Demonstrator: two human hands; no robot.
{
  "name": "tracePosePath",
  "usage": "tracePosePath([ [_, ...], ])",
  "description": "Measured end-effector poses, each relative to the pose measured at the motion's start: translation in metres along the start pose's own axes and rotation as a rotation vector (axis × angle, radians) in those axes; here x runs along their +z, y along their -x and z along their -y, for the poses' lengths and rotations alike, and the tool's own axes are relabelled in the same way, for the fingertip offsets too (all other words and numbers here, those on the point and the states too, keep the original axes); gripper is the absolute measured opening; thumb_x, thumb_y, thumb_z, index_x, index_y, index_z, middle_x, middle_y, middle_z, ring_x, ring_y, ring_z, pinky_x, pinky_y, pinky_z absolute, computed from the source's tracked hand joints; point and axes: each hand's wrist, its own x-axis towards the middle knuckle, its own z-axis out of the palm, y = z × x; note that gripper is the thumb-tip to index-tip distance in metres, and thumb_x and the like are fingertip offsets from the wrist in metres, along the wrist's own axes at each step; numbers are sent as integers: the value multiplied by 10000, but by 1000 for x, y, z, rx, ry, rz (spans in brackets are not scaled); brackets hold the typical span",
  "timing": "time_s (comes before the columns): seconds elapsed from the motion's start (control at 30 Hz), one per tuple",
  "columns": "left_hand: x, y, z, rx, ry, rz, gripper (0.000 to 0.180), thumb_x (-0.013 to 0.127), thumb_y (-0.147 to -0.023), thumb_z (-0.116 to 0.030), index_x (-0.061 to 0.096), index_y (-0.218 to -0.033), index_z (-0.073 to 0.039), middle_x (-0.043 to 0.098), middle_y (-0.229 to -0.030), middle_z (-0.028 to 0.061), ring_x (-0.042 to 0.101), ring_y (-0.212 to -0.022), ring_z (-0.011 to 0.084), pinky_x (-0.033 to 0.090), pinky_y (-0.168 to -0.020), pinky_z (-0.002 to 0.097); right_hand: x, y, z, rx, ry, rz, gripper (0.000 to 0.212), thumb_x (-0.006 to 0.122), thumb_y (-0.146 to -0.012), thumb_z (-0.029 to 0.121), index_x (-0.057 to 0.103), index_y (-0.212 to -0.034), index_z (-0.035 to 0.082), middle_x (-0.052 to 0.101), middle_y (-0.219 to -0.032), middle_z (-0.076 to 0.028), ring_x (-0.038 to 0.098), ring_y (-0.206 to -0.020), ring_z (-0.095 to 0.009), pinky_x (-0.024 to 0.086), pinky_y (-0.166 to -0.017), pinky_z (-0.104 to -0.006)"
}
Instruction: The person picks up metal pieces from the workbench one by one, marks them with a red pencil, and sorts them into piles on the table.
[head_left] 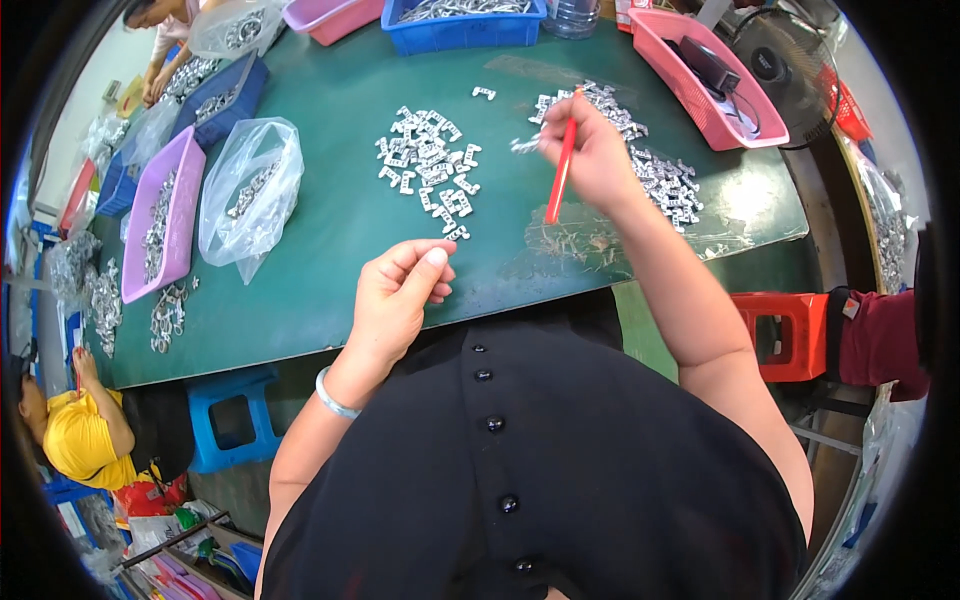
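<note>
My right hand (600, 160) is closed around a slim red pen-shaped tool (562, 178), tilted with one end toward the tabletop. A blurred small silver metal piece (524, 146) shows beside its fingertips; whether the fingers touch it I cannot tell. Lower down, my left hand (392, 295) has its thumb pressed against curled fingers, and whatever may be inside is hidden. Just beyond it a loose pile of small silver metal pieces (432, 150) is spread on the green table (330, 290). Two denser piles, one behind my right hand (612, 105) and one beside it (665, 185), hold similar pieces.
Left of the piles are a clear plastic bag (255, 200) and a purple basket (185, 215), both with metal parts. A blue tray (465, 35) stands at the far edge, a pink basket (690, 95) at far right. People sit at left; stools flank the table.
</note>
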Motion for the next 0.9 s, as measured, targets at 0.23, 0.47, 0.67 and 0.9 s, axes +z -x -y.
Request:
tracePosePath([
  [0.23, -10, 0, 5, -4, 9, -17, 210, 498, -888, -161, 598, -965, 8, 576, -720, 18, 519, -625, 80, 429, -586, 212, -61, -50, -33, 55, 545, -206, 182, 595, -731, 63, 538, -903, 52, 588, -728, -104, 583, -702, -224, 448, -654, -312],
  [0.47, -14, 1, 8, -14, 12, -39, 205, 500, -886, -153, 593, -972, 8, 577, -728, 17, 520, -633, 76, 429, -593, 207, -13, -36, -10, -155, 522, 132, 171, 615, -715, 38, 513, -851, 52, 575, -789, -89, 567, -759, -246, 449, -699, -324],
  [0.67, -15, 3, 8, -23, 8, -25, 195, 502, -882, -141, 591, -975, 6, 579, -738, 17, 520, -635, 74, 431, -597, 206, 40, -37, 1, -283, 635, 432, 191, 562, -712, -24, 514, -873, 69, 539, -885, -132, 525, -887, -302, 445, -719, -362],
  [0.9, -19, 8, 10, -34, 21, -35, 186, 498, -880, -125, 591, -974, 5, 580, -743, 17, 520, -640, 74, 433, -602, 205, 44, -43, -1, -305, 702, 512, 208, 545, -699, -41, 525, -870, 75, 542, -858, -121, 514, -897, -293, 443, -718, -357],
])
